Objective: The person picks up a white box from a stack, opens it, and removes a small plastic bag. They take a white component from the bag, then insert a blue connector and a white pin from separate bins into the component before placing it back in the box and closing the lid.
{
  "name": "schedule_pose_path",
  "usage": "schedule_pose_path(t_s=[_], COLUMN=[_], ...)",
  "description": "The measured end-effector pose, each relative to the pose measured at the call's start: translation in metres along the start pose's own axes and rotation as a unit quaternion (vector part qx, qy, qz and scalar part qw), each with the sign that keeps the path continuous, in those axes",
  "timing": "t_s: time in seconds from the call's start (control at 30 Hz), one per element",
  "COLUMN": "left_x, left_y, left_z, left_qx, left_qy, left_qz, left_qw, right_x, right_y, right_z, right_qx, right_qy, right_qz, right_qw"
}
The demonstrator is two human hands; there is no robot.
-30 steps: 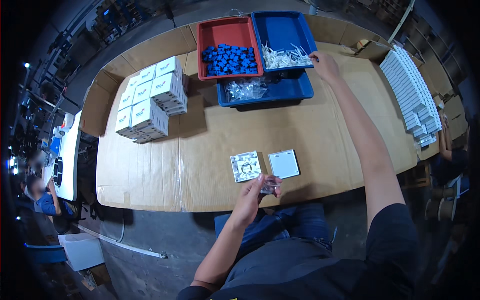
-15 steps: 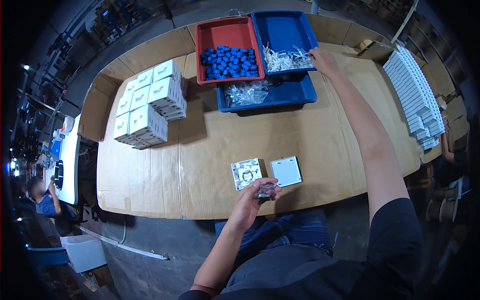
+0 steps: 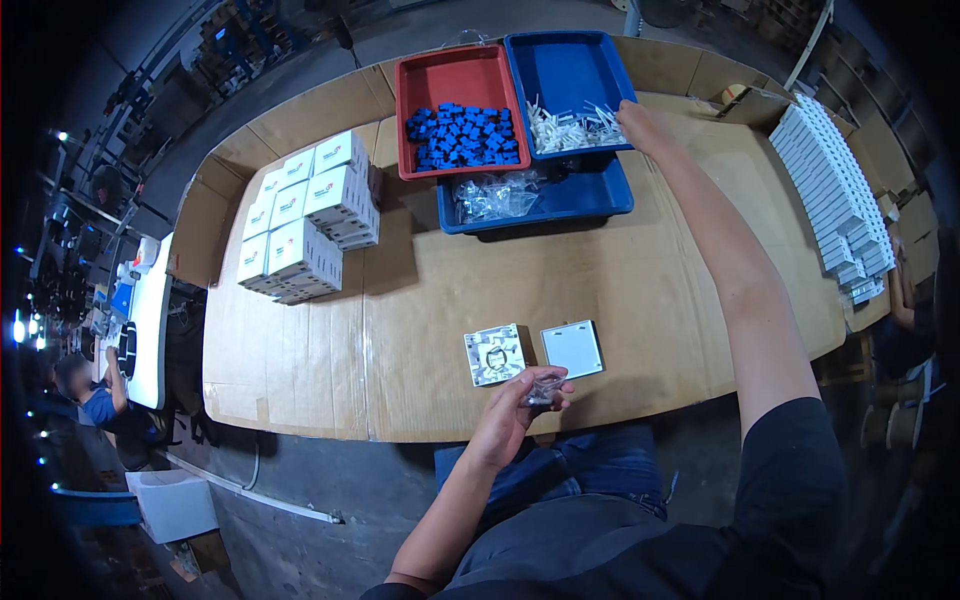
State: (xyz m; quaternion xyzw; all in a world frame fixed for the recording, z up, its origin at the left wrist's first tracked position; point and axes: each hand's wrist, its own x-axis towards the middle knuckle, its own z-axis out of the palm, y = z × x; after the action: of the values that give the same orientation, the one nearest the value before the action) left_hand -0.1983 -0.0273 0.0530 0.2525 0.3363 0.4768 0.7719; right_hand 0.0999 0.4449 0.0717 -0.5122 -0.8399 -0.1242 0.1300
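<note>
My left hand (image 3: 506, 418) is closed around a small clear plastic bag (image 3: 545, 389), close to the table's front edge. What lies inside the bag is too small to make out. Just beyond that hand are an open white square box (image 3: 494, 357) with a dark ring-shaped piece in it and a flat white square cover (image 3: 573, 349). My right arm stretches far forward. At its end my right hand (image 3: 645, 129) is bent over the right rim of a blue tray (image 3: 565, 58) holding a heap of thin white plastic pieces (image 3: 570, 130). Its fingertips are together, and whatever they pinch is hidden.
Left of the blue tray is a red tray (image 3: 407, 80) of small blue pieces (image 3: 462, 137). A lower blue tray (image 3: 600, 195) holds clear bags (image 3: 495, 197). White boxes (image 3: 305, 245) are stacked left, white panels (image 3: 830, 190) right. Cardboard walls (image 3: 290, 125) edge the table. Another person (image 3: 100, 400) sits far left.
The whole view has tipped slightly, so the trays and boxes appear a little lower. My right hand stays at the blue tray's rim, and my left still holds the bag.
</note>
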Motion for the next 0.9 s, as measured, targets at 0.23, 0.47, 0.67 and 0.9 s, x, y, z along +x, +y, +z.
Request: schedule_pose_path(t_s=[0.23,0.47,0.67,0.9], left_x=[-0.006,-0.012,0.000,0.015], left_y=[0.003,0.003,0.039,0.052], left_z=[-0.006,-0.016,-0.013,-0.002], left_qx=[-0.028,-0.049,-0.130,-0.108], left_qy=[-0.003,0.041,0.034,0.031], left_qz=[0.021,0.024,0.105,0.091], left_qw=[0.999,0.998,0.985,0.990], right_x=[-0.009,-0.006,-0.073,-0.197], right_y=[0.001,-0.002,-0.096,-0.236], right_z=[-0.003,-0.039,-0.101,-0.153], right_qx=[0.050,0.163,0.551,0.715], right_qy=[0.038,0.129,0.069,-0.053], right_qz=[-0.004,0.035,0.104,0.073], right_qw=[0.998,0.978,0.825,0.693])
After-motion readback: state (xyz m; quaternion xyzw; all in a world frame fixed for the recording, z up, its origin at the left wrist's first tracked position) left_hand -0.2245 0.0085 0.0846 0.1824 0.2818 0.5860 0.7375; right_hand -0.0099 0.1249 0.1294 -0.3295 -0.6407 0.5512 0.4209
